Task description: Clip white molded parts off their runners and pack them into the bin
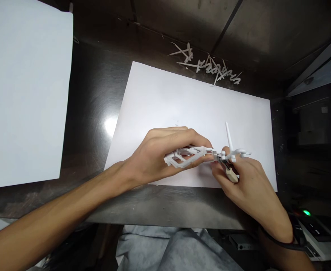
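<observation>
Here, the left hand [159, 146] gripped a plastic frame [187, 161] pointing lengthwise toward the right hand [248, 180], which clasped a tool [232, 175].

Plastic-looking frame [185, 163] above a smooth, matt paper sheet [182, 94]
The surface [89, 86] looks like dark, glossy metal with fine scuffs; the scraps [209, 68] resemble rough plastic; the tool handle [232, 175] appears matt; the garment [168, 246] is soft, creased cloth.
</observation>
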`<state>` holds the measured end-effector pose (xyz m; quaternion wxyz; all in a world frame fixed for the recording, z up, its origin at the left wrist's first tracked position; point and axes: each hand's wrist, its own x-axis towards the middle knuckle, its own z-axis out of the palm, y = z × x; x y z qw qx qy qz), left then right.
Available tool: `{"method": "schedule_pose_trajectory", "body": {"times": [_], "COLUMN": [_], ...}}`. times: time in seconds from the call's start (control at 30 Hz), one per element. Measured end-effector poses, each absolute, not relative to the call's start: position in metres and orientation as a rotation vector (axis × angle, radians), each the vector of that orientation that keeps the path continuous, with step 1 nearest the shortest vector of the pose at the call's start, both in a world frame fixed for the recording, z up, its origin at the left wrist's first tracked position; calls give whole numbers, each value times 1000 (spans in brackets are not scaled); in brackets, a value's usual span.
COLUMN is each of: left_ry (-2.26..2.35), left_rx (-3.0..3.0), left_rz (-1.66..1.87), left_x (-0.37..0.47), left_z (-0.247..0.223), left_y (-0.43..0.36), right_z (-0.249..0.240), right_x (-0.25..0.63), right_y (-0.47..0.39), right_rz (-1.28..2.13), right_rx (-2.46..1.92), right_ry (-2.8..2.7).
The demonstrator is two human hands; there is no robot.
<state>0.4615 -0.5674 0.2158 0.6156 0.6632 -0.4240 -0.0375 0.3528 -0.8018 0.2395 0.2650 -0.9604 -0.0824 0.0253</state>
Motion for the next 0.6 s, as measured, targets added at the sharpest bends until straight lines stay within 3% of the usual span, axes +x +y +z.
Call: {"method": "schedule_pose_trajectory", "body": {"times": [0.6], "left_ry": [-815], "left_rx": [1549], "left_rz": [-222], "left_x": [458], "left_z": [218], "left_y": [-571], "right_z": [248], "right_x": [353], "right_y": [-806], "right_rz": [443], "right_rx": [-2476], "right_ry": [-107]}}
